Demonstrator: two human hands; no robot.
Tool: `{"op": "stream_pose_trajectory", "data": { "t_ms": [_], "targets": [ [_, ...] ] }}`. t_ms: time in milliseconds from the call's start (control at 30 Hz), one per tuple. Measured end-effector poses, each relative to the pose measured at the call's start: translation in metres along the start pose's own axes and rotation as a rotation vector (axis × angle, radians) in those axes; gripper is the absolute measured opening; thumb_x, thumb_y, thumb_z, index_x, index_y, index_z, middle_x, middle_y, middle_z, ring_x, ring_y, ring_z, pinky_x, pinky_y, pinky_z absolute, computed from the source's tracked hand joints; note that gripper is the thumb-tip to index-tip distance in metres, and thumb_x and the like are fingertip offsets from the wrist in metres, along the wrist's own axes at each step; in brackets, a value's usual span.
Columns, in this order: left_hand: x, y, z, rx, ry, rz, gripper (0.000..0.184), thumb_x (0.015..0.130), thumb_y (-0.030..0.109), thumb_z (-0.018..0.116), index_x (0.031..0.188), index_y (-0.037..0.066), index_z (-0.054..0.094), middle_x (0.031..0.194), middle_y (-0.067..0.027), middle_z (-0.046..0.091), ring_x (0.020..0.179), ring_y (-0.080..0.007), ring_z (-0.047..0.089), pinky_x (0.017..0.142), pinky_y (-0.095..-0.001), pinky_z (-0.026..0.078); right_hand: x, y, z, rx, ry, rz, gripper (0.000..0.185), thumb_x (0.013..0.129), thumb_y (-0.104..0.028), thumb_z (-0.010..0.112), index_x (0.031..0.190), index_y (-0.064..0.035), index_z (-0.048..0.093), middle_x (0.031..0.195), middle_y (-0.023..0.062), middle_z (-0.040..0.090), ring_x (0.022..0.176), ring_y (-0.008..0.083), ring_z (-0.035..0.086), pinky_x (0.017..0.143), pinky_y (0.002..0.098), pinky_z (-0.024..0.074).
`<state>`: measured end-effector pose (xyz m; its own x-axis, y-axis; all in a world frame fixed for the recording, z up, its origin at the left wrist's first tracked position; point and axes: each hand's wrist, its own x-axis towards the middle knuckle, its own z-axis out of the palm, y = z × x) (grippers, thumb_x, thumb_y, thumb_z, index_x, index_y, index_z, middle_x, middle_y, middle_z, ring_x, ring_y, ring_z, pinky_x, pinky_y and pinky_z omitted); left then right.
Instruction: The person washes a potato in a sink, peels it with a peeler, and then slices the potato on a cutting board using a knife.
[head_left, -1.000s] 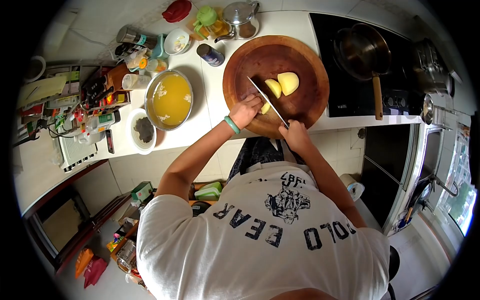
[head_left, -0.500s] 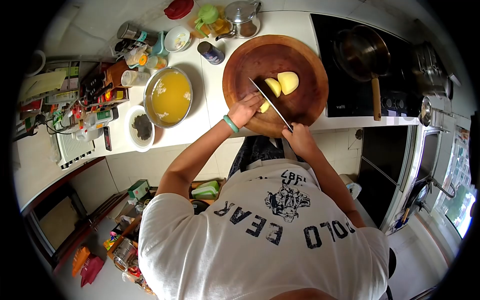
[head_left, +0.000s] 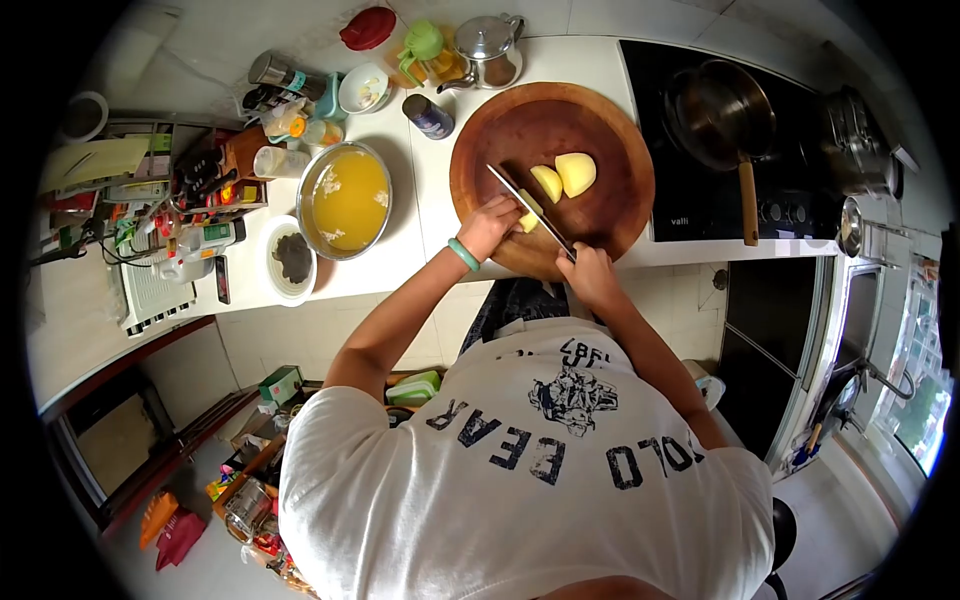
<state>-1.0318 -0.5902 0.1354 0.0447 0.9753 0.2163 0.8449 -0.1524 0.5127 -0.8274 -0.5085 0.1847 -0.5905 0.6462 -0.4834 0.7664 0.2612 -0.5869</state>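
My left hand [head_left: 490, 228], with a green bangle at the wrist, is closed around a small piece of peeled potato [head_left: 529, 219] on a round wooden chopping board [head_left: 480, 130]. My right hand [head_left: 591, 273] grips a knife [head_left: 535, 212] by its handle at the board's near edge. The blade slants across the board, its tip up and to the left, right at the held potato piece. Whether the edge is inside the potato cannot be made out. Beyond the blade lie a potato wedge [head_left: 546, 183] and a larger potato chunk [head_left: 576, 174].
Left of the board stand a metal bowl of yellow liquid [head_left: 387, 230], a white bowl with dark contents [head_left: 268, 262] and a dark jar [head_left: 428, 117]. A kettle [head_left: 490, 62] is behind. On the right, a pan [head_left: 722, 115] sits on the black stove [head_left: 690, 215].
The knife has shifted slightly left over the board, towards my left hand. My left hand stays on the potato piece. The whole view has moved a little.
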Motion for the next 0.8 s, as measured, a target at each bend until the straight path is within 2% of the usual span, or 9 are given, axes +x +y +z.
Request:
{"op": "stream_pose_trajectory", "data": {
  "t_ms": [33, 67, 133, 200, 333, 400, 433, 567, 800],
  "targets": [
    [0.000, 0.002, -0.006, -0.151, 0.066, -0.032, 0.022, 0.072, 0.011, 0.069, 0.091, 0.003, 0.064, 0.094, -0.0096, 0.061, 0.088, -0.0254, 0.058, 0.077, -0.0329, 0.048, 0.000, 0.001, 0.000, -0.039, 0.024, -0.026, 0.037, 0.082, -0.031, 0.055, 0.091, 0.0039, 0.061, 0.081, 0.0284, 0.061, 0.082, 0.0434, 0.059, 0.077, 0.0466, 0.0478],
    [-0.002, 0.008, -0.011, -0.148, 0.066, -0.027, 0.022, 0.072, 0.011, 0.069, 0.091, 0.003, 0.064, 0.094, -0.0096, 0.061, 0.088, -0.0254, 0.058, 0.077, -0.0329, 0.048, 0.000, 0.002, -0.001, -0.037, 0.028, -0.028, 0.037, 0.082, -0.031, 0.055, 0.091, 0.0039, 0.061, 0.081, 0.0284, 0.061, 0.082, 0.0434, 0.059, 0.077, 0.0466, 0.0478],
    [-0.001, 0.026, -0.033, -0.210, 0.423, -0.166, 0.021, 0.069, 0.011, 0.074, 0.085, 0.001, 0.064, 0.087, -0.0108, 0.062, 0.082, -0.0272, 0.058, 0.072, -0.0336, 0.047, 0.001, -0.002, -0.009, -0.143, 0.061, -0.098, 0.036, 0.082, -0.032, 0.057, 0.093, 0.0025, 0.060, 0.076, 0.0260, 0.062, 0.077, 0.0417, 0.061, 0.073, 0.0467, 0.0490],
    [0.006, 0.034, -0.055, -0.119, 0.602, -0.175, 0.019, 0.069, 0.014, 0.074, 0.080, 0.003, 0.063, 0.085, -0.0098, 0.061, 0.079, -0.0277, 0.057, 0.068, -0.0344, 0.046, 0.001, -0.013, -0.016, -0.205, 0.082, -0.131, 0.035, 0.082, -0.032, 0.058, 0.091, 0.0021, 0.059, 0.074, 0.0245, 0.062, 0.072, 0.0404, 0.062, 0.069, 0.0464, 0.0498],
    [0.032, 0.022, -0.079, -0.061, 0.456, -0.301, 0.019, 0.066, 0.013, 0.075, 0.081, 0.005, 0.064, 0.080, -0.0078, 0.061, 0.076, -0.0259, 0.059, 0.065, -0.0348, 0.046, 0.018, -0.018, -0.006, -0.367, 0.204, -0.280, 0.033, 0.079, -0.033, 0.062, 0.084, -0.0012, 0.056, 0.068, 0.0182, 0.064, 0.058, 0.0333, 0.063, 0.057, 0.0417, 0.0523],
    [0.040, -0.001, -0.073, -0.098, 0.022, -0.551, 0.020, 0.064, 0.014, 0.076, 0.081, 0.009, 0.067, 0.076, -0.0063, 0.062, 0.070, -0.0239, 0.061, 0.064, -0.0346, 0.048, 0.028, -0.019, 0.002, -0.423, 0.242, -0.325, 0.033, 0.078, -0.034, 0.064, 0.082, -0.0023, 0.056, 0.066, 0.0160, 0.063, 0.057, 0.0307, 0.063, 0.054, 0.0388, 0.0525],
    [0.044, -0.013, -0.069, -0.050, 0.009, -0.527, 0.017, 0.062, 0.016, 0.076, 0.076, 0.012, 0.069, 0.071, -0.0054, 0.064, 0.065, -0.0229, 0.062, 0.062, -0.0346, 0.049, 0.032, -0.020, 0.004, -0.481, 0.283, -0.354, 0.033, 0.077, -0.035, 0.065, 0.080, -0.0033, 0.055, 0.065, 0.0138, 0.063, 0.056, 0.0281, 0.064, 0.052, 0.0359, 0.0528],
    [0.059, -0.039, -0.060, -0.034, -0.112, -0.569, 0.011, 0.061, 0.019, 0.076, 0.069, 0.015, 0.069, 0.068, -0.0055, 0.065, 0.066, -0.0237, 0.063, 0.063, -0.0348, 0.050, 0.040, -0.022, 0.009, -0.497, 0.312, -0.398, 0.033, 0.077, -0.035, 0.065, 0.081, -0.0034, 0.053, 0.063, 0.0140, 0.062, 0.056, 0.0276, 0.063, 0.052, 0.0357, 0.0515],
    [0.084, -0.065, -0.034, 0.124, -0.213, -0.457, 0.012, 0.066, 0.017, 0.073, 0.076, 0.012, 0.070, 0.070, -0.0063, 0.066, 0.065, -0.0235, 0.063, 0.064, -0.0320, 0.051, 0.036, -0.024, 0.008, -0.494, 0.274, -0.424, 0.034, 0.077, -0.035, 0.065, 0.081, -0.0033, 0.053, 0.064, 0.0139, 0.063, 0.056, 0.0275, 0.063, 0.051, 0.0357, 0.0513]
  ]
}}
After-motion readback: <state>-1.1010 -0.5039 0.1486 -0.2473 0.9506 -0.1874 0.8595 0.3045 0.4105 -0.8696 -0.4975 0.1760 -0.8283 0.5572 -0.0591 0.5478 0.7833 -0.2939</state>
